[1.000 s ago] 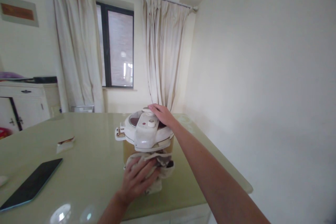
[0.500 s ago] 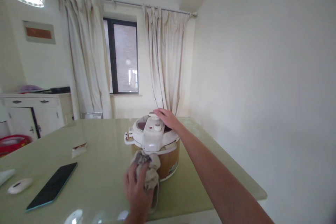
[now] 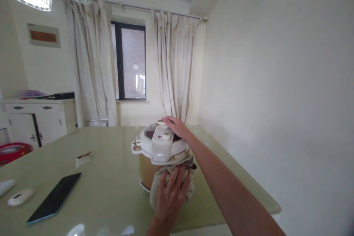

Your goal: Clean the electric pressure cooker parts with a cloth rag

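Note:
An electric pressure cooker (image 3: 146, 171) with a white lid and a tan body stands upright on the table. My right hand (image 3: 177, 125) rests on top of the lid, its fingers over the lid's knob. Low at the front, my left hand (image 3: 173, 188) presses a crumpled, greyish cleaning cloth (image 3: 155, 195) against the right front of the cooker's body. The cloth bunches out around the fingers and hides part of that side and the base.
On the green table (image 3: 110, 177) lie a dark phone (image 3: 55, 197), a white oval object (image 3: 20, 197) and a small packet (image 3: 83, 158). A white cabinet (image 3: 49, 118) and a red basin (image 3: 15, 151) are at the far left. A wall (image 3: 276, 81) runs along the right.
My left hand has moved the cloth rightward across the cooker's front, from its left side to its right. My right hand stays on the lid.

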Available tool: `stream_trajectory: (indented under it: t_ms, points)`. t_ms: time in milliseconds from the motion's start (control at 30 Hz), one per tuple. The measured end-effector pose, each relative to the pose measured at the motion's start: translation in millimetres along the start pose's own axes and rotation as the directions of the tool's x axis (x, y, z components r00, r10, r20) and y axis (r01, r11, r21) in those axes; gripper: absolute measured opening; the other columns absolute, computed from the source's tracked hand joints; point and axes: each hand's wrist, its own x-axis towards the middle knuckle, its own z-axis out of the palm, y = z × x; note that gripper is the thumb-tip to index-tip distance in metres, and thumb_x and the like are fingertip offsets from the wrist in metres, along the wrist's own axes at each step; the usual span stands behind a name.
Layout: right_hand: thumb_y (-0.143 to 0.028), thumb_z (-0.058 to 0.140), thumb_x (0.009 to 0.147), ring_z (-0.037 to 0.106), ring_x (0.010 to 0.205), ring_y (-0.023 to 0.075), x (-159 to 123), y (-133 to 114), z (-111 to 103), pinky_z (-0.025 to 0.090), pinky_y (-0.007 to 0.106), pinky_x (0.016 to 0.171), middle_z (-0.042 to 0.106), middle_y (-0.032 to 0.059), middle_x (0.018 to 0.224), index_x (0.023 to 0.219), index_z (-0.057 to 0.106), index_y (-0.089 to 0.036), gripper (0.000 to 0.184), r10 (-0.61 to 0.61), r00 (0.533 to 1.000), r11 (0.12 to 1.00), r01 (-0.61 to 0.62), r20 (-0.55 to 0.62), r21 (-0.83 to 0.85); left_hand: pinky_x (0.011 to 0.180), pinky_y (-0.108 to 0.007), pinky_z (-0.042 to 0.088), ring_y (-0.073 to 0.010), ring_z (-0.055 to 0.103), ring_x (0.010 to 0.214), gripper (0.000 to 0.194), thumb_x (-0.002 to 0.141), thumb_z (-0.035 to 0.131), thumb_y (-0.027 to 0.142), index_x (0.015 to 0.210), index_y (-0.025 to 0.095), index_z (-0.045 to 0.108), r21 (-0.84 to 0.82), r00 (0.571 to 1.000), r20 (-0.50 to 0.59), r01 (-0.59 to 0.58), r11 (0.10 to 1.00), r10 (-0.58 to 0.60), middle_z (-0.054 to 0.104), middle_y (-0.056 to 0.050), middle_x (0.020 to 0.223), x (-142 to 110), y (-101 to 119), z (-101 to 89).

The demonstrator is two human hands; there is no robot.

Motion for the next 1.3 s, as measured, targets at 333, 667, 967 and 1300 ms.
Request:
stream_trajectory:
  t_ms: [333,667,967,1300]
  points:
    - [-0.055,0.053,0.106,0.069,0.122,0.0244,-1,-6,0,0.047,0.039,0.11,0.078,0.0034,0.125,0.117,0.078,-0.027,0.039,0.038,0.999,0.999,-0.038,-0.015,0.005,0.105,-0.053,0.047,-0.0331,0.06,0.131,0.049,0.092,0.057,0.018,0.14,0.028,0.063,-0.065,0.925,-0.041,0.374,0.925,-0.377,0.07,-0.013,0.138,-68,-70,-14.6]
    - [-0.058,0.054,0.105,0.07,0.121,0.0253,1,-2,0,0.048,0.039,0.109,0.079,0.0041,0.124,0.117,0.078,-0.027,0.04,0.021,1.0,1.0,-0.021,-0.013,0.001,0.104,-0.047,0.049,-0.0304,0.061,0.126,0.046,0.094,0.061,0.02,0.139,0.025,0.061,-0.032,0.882,-0.049,0.468,0.883,-0.469,0.067,-0.013,0.141,-50,-53,-16.6]
    - [-0.056,0.055,0.105,0.069,0.122,0.0247,-1,-3,-2,0.048,0.039,0.11,0.078,0.0028,0.124,0.117,0.078,-0.028,0.039,0.016,1.0,1.0,-0.016,0.001,0.02,0.129,-0.041,0.034,-0.0215,0.061,0.133,0.052,0.097,0.053,0.014,0.144,0.032,0.066,-0.107,0.991,-0.015,0.132,0.985,-0.134,0.068,0.001,0.148,-36,-8,-6.1]
    - [-0.055,0.055,0.104,0.069,0.125,0.0261,-1,-5,-3,0.046,0.042,0.114,0.078,0.0035,0.125,0.117,0.079,-0.028,0.039,0.035,0.999,0.999,-0.035,-0.001,0.021,0.126,-0.046,0.036,-0.0242,0.055,0.143,0.036,0.1,0.053,0.018,0.129,0.028,0.072,-0.159,0.99,-0.109,0.066,0.985,-0.084,0.071,-0.009,0.138,-38,-44,-8.0]
